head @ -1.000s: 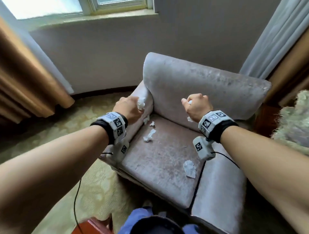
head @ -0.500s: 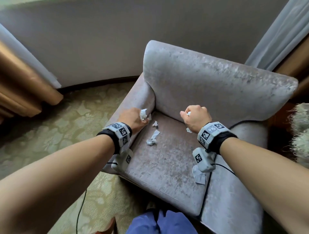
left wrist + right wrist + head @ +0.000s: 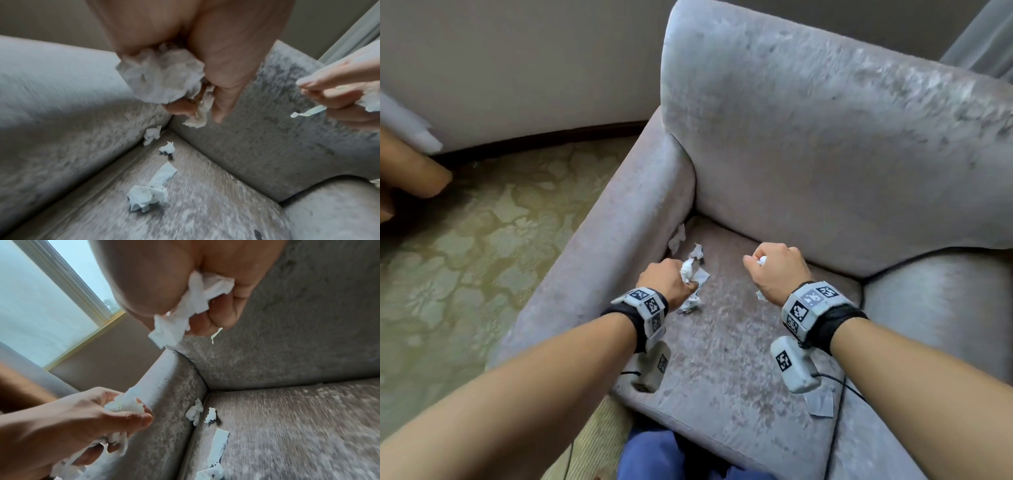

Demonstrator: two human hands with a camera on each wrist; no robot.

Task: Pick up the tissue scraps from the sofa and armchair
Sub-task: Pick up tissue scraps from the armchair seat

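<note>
My left hand (image 3: 671, 281) hovers low over the back left corner of the grey armchair's seat (image 3: 722, 342), fingers curled round a wad of white tissue scraps (image 3: 162, 78). My right hand (image 3: 774, 270) is fisted round more tissue scraps (image 3: 197, 305) above the middle back of the seat. Loose scraps lie on the seat under the left hand: a long crumpled strip (image 3: 150, 190), a small ball (image 3: 167, 148) and a piece against the left armrest (image 3: 151, 134). Another flat scrap (image 3: 820, 404) lies near the seat's front right, partly behind my right wrist camera.
The armchair's backrest (image 3: 825, 137) and armrests (image 3: 602, 257) wall in the seat on three sides. Patterned green carpet (image 3: 465, 274) lies to the left, with a curtain (image 3: 407, 144) at the far left. My blue-trousered legs (image 3: 654, 459) stand at the chair's front edge.
Both hands have dropped lower toward the seat, still holding their tissue wads. The left hand moved from the armrest down over the loose scraps in the corner. My head has leaned in closer.
</note>
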